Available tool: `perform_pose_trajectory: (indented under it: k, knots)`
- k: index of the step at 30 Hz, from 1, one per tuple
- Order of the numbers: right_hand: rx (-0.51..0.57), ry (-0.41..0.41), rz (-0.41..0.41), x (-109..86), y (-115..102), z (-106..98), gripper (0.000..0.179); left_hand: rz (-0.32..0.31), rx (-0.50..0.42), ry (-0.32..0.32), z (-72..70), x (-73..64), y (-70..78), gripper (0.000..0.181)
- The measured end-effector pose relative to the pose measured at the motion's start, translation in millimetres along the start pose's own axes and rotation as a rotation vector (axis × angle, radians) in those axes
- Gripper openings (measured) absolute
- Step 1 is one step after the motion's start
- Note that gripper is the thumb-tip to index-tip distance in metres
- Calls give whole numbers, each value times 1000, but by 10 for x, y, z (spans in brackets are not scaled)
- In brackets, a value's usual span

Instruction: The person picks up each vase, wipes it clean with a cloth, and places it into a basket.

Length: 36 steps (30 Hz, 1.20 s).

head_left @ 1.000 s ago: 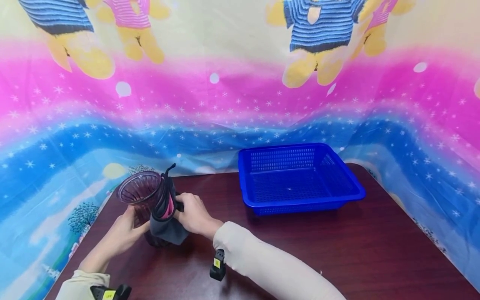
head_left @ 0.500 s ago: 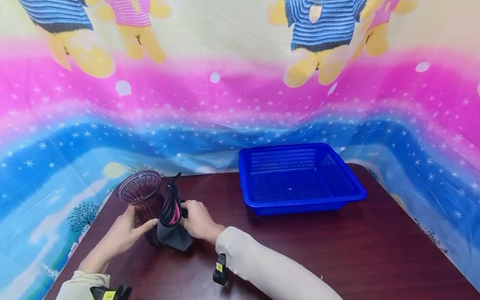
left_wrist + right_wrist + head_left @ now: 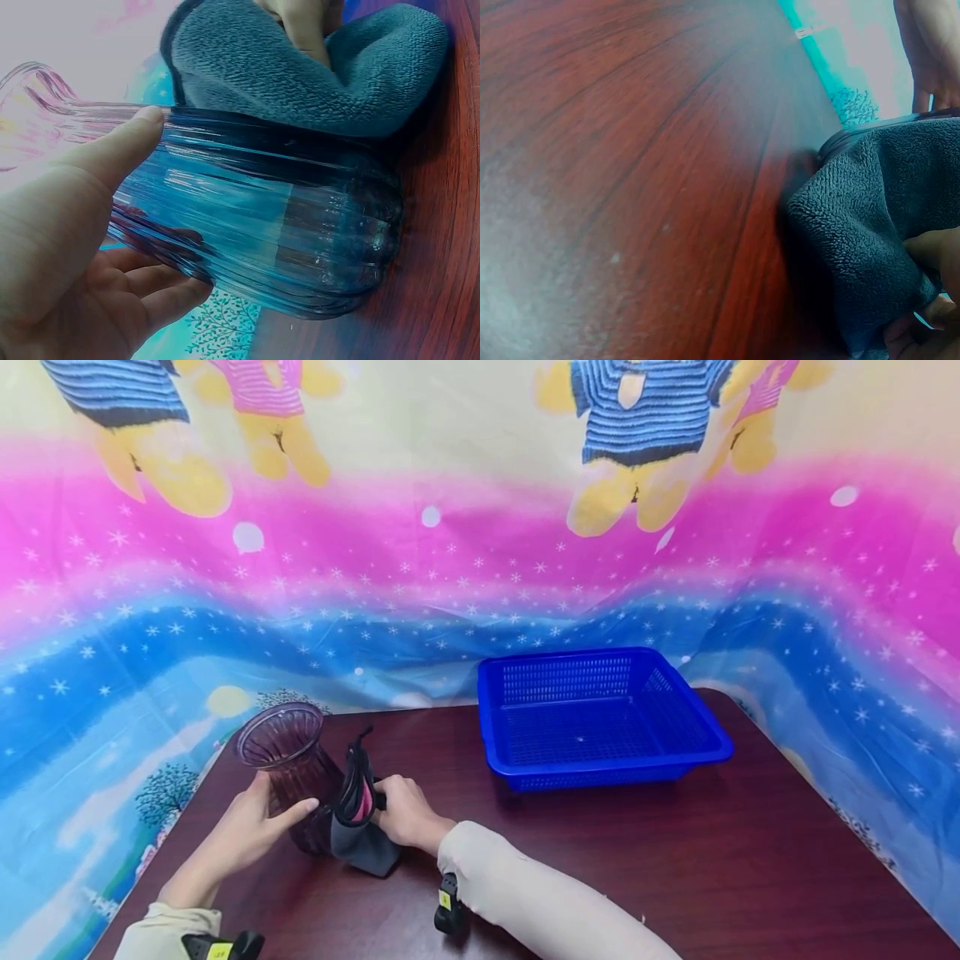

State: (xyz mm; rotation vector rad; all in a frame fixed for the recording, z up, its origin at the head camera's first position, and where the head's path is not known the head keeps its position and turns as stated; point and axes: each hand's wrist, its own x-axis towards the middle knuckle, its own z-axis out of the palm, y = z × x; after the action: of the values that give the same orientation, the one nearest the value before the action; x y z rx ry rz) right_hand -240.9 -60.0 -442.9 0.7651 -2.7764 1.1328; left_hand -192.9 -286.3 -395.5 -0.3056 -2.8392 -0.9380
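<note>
A purple ribbed glass vase [image 3: 288,742] with a flared mouth is at the table's left side, its base down by the tabletop. My left hand [image 3: 243,827] grips it just below the flare, thumb on the near side and fingers round the far side, as the left wrist view also shows. My right hand [image 3: 408,812] pinches a folded grey cloth [image 3: 367,845] with dark edging and a bit of pink inside. That cloth [image 3: 300,82] lies along the side of the vase [image 3: 247,202] in the left wrist view. In the right wrist view, the cloth [image 3: 862,217] covers most of the glass.
A blue perforated plastic basket [image 3: 528,770] stands at the back of the dark reddish-brown table [image 3: 637,868]. Behind the table hangs a colourful printed curtain [image 3: 420,568]. A small black device with a yellow label [image 3: 447,902] is strapped at the right cuff.
My right hand has moved the cloth a little to the right and down, toward the near side of the vase. The left hand and the vase have stayed in place.
</note>
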Motion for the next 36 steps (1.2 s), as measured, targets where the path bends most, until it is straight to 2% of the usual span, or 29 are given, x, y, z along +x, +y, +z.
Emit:
perform_pose_trajectory:
  k: [12, 22, 31, 36]
  knots:
    - [15, -9, 15, -42, 83, 65, 22, -35, 5, -42, -31, -7, 17, 75]
    - [10, -23, 27, -51, 93, 65, 13, -30, 0, -49, -31, -14, 14, 76]
    - [-5, -19, 22, -36, 112, 65, 21, -44, -7, -64, -29, -10, 11, 81]
    - [-12, -19, 24, -30, 121, 46, 24, -31, -17, -51, -22, -3, 13, 77]
